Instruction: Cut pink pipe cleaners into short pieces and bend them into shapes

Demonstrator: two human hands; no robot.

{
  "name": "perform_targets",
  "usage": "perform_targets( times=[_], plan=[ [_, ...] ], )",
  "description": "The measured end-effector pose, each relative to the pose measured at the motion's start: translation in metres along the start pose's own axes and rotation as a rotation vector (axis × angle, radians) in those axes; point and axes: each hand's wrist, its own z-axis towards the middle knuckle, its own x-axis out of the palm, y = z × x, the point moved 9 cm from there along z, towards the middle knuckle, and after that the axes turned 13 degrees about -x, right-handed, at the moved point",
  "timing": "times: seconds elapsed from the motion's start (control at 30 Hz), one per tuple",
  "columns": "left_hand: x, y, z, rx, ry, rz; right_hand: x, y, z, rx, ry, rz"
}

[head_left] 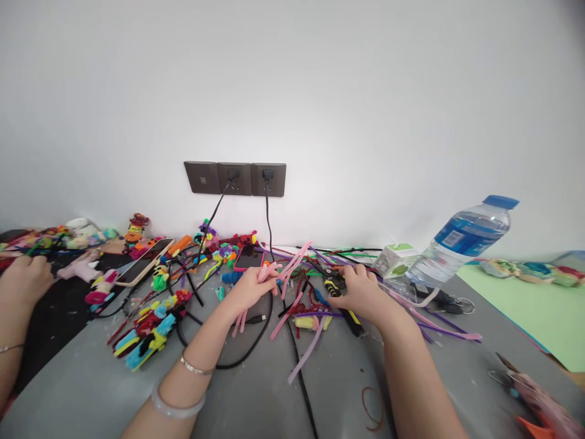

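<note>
The left hand [249,292] pinches long pink fuzzy stems [295,262]; to its right, the right hand [362,291] touches black-and-yellow-handled pliers [351,322]; whether its fingers grip, I cannot tell.

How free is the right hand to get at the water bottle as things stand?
Probably yes, though not straight across: the small carton seems to stand between the right hand and the water bottle, and that hand is at the pliers.

Left grip [253,288] pinched, right grip [362,294] palm-down, thumb [337,301] apart, both forearms [409,360] stretched forward
</note>
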Motion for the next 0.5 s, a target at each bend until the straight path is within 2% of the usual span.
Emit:
perform_targets(
  times=[0.1, 0.2, 0.27, 0.33, 0.5],
  plan=[
    [0.000, 0.002, 0.001, -0.018, 0.003, -0.017, 0.004, -0.002, 0.002, 0.019, 0.010, -0.024],
    [0.000, 0.005, 0.002, -0.035, 0.006, -0.022, -0.005, -0.004, 0.003, 0.002, -0.003, 0.070],
    [0.000, 0.006, 0.003, -0.039, 0.007, -0.032, -0.016, -0.008, 0.000, -0.010, -0.008, 0.223],
    [-0.001, 0.007, 0.003, -0.042, 0.000, -0.056, -0.028, -0.013, -0.005, -0.027, -0.018, 0.487],
    [-0.002, 0.008, 0.003, -0.055, -0.015, -0.097, -0.060, -0.029, -0.022, -0.036, -0.176, 0.949]
  ],
)
